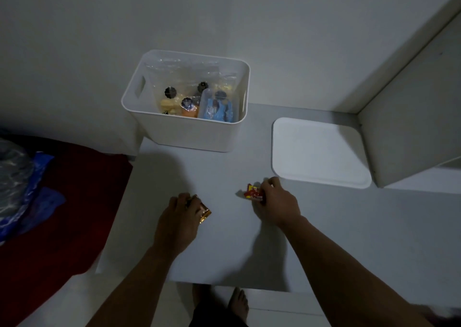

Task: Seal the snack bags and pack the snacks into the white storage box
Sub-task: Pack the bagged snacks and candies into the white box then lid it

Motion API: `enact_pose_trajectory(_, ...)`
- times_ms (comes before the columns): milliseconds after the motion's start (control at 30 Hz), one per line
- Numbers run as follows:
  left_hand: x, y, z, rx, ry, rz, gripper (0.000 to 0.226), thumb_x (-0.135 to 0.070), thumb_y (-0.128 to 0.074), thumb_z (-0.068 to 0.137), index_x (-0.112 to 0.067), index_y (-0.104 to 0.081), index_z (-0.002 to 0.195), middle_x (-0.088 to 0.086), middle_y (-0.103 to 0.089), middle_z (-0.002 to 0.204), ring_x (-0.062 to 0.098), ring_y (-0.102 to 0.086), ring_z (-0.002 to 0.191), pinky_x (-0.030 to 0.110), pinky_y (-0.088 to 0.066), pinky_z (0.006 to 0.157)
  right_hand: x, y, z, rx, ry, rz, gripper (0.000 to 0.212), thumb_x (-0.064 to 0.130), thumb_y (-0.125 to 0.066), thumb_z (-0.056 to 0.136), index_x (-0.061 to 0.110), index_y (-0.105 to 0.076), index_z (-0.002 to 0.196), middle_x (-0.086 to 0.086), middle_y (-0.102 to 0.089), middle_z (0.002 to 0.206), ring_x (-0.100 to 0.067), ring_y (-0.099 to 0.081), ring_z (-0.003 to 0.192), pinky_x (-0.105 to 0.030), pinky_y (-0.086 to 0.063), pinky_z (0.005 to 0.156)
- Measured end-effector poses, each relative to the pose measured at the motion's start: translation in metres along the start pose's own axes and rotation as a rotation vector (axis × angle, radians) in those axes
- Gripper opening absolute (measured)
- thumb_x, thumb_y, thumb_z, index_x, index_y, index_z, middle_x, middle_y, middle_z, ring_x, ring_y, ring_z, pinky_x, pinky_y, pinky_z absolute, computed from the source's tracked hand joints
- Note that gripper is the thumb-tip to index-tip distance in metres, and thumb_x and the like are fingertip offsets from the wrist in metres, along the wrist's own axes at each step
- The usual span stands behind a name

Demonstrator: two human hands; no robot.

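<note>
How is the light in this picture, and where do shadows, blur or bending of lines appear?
Head view: dim, grey light; soft shadows fall on the table left of the white storage box and of each arm; the left hand and right hand look slightly soft; the wide lens bends the wall edges at the right.

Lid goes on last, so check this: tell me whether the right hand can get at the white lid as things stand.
Probably yes. The lid lies flat on the table just beyond the right hand with nothing between them, but that hand grips a red snack packet, so it must drop that first.
</note>
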State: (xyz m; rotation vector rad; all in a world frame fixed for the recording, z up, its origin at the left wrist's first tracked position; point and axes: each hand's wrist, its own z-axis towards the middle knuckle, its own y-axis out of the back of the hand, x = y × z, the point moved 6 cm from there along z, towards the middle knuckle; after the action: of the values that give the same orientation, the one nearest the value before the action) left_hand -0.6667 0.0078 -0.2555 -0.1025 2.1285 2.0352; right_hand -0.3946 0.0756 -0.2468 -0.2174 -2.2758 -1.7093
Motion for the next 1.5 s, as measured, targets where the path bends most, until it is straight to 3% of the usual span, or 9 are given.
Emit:
enact_pose_trajectory(100, -0.001, -0.013, -0.007, 0.028, -0.022, -0.003, 0.064, -0.065, -0.058, 0.086, -0.027, -0.056, 0.137, 0.007, -0.047, 0.139, 0.031, -0.051, 0.113, 0.041, -0.057, 0.078, 0.005, -0.005, -0.008, -0.027, 0.042, -0.004, 0.039, 0.044, -0.059, 0.088, 0.021, -0.056, 0.120, 0.000, -0.051, 0.127, -0.026, -0.068, 0.085, -0.037, -0.056, 0.066)
enact_pose_trajectory(167, -0.002, -0.019, -0.007, 0.050, -0.022, 0.042, 0.071, -0.072, -0.056, 0.084, -0.031, -0.051, 0.143, 0.007, -0.042, 0.148, 0.032, -0.047, 0.118, 0.043, -0.057, 0.081, 0.011, -0.003, -0.009, -0.026, 0.053, -0.007, 0.035, 0.039, -0.058, 0.089, 0.022, -0.056, 0.119, 0.002, -0.055, 0.119, -0.026, -0.067, 0.085, -0.033, -0.051, 0.063)
enact_pose_trajectory(267, -0.007, -0.015, -0.003, 0.043, 0.002, 0.034, 0.056, -0.059, -0.062, 0.087, -0.031, -0.057, 0.135, 0.005, -0.048, 0.141, 0.032, -0.049, 0.113, 0.041, -0.059, 0.069, 0.018, -0.002, -0.009, -0.019, 0.033, 0.011, 0.030, 0.036, -0.057, 0.089, 0.023, -0.056, 0.116, 0.003, -0.057, 0.113, -0.027, -0.067, 0.086, -0.030, -0.043, 0.063)
enact_pose_trajectory(400, -0.020, -0.013, -0.005, 0.044, -0.028, -0.010, 0.034, -0.023, -0.074, 0.076, -0.027, -0.060, 0.106, 0.001, -0.053, 0.116, 0.027, -0.054, 0.097, 0.034, -0.054, 0.049, 0.025, -0.006, -0.008, 0.044, 0.014, 0.035, 0.040, 0.038, -0.061, 0.087, 0.026, -0.056, 0.124, 0.001, -0.057, 0.117, -0.027, -0.066, 0.096, -0.033, -0.047, 0.074)
enact_pose_trajectory(567, -0.020, -0.017, -0.009, 0.026, -0.098, -0.060, 0.025, -0.022, -0.076, 0.076, -0.025, -0.057, 0.092, -0.003, -0.054, 0.105, 0.021, -0.056, 0.089, 0.032, -0.050, 0.043, 0.034, -0.018, -0.016, 0.092, 0.004, 0.076, 0.055, 0.041, -0.061, 0.086, 0.030, -0.050, 0.139, 0.002, -0.056, 0.126, -0.024, -0.064, 0.105, -0.035, -0.051, 0.085)
enact_pose_trajectory(833, -0.022, -0.010, -0.007, -0.145, -0.063, -0.160, 0.032, -0.004, -0.079, 0.067, -0.019, -0.063, 0.091, -0.001, -0.058, 0.104, 0.022, -0.058, 0.087, 0.026, -0.046, 0.046, 0.034, -0.027, -0.024, 0.054, 0.041, 0.117, 0.057, 0.044, -0.060, 0.087, 0.029, -0.048, 0.141, 0.002, -0.055, 0.131, -0.024, -0.065, 0.105, -0.036, -0.053, 0.084)
enact_pose_trajectory(1000, -0.027, -0.017, -0.024, -0.176, -0.023, -0.141, 0.037, -0.010, -0.081, 0.068, -0.016, -0.067, 0.102, 0.004, -0.059, 0.115, 0.027, -0.062, 0.093, 0.033, -0.055, 0.054, 0.031, -0.031, -0.026, 0.032, 0.055, 0.109, 0.055, 0.045, -0.060, 0.087, 0.029, -0.049, 0.138, 0.003, -0.054, 0.130, -0.023, -0.065, 0.101, -0.032, -0.050, 0.078)
enact_pose_trajectory(1200, -0.023, -0.020, -0.019, -0.187, 0.018, -0.142, 0.010, -0.030, -0.071, 0.086, -0.024, -0.064, 0.089, -0.005, -0.058, 0.100, 0.016, -0.061, 0.082, 0.024, -0.042, 0.045, 0.030, -0.029, -0.028, 0.056, 0.059, 0.118, 0.055, 0.045, -0.062, 0.088, 0.027, -0.050, 0.139, 0.003, -0.054, 0.132, -0.024, -0.065, 0.106, -0.033, -0.049, 0.083)
enact_pose_trajectory(1500, -0.044, 0.045, -0.001, -0.112, 0.266, -0.434, 0.014, -0.038, -0.063, 0.095, -0.028, -0.054, 0.091, -0.008, -0.052, 0.093, 0.016, -0.057, 0.072, 0.031, -0.049, 0.058, 0.034, 0.037, -0.035, 0.099, -0.031, 0.115, 0.039, 0.048, -0.064, 0.085, 0.024, -0.056, 0.114, -0.003, -0.058, 0.110, -0.028, -0.062, 0.098, -0.036, -0.050, 0.076)
